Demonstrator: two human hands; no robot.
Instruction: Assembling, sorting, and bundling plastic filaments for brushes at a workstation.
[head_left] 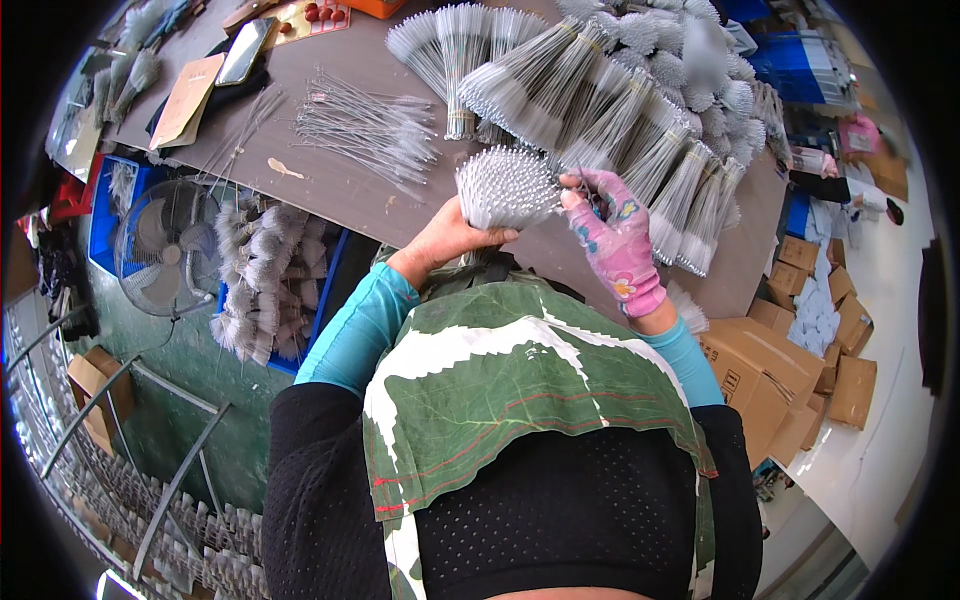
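Observation:
My bare left hand (450, 238) is wrapped round a bundle of thin wire brushes (505, 190), their white-tipped bristle ends fanned upward and toward me. At the right side of that bundle is my right hand (615, 235), in a pink flowered glove. Its thumb and fingers are closed on a small dark metal tool (597, 204), mostly hidden by the glove, so its kind is unclear. Just beyond lie many tied bundles of the same brushes (600, 100), heaped across the table. Loose brushes (365, 130) are spread to the left.
On the brown table (330, 205), a phone (245, 50) and a tan notebook (188, 98) lie at far left. Below the left edge stand a fan (165, 235) and a blue crate (335, 285) of brushes. Cardboard boxes (755, 375) are stacked at right.

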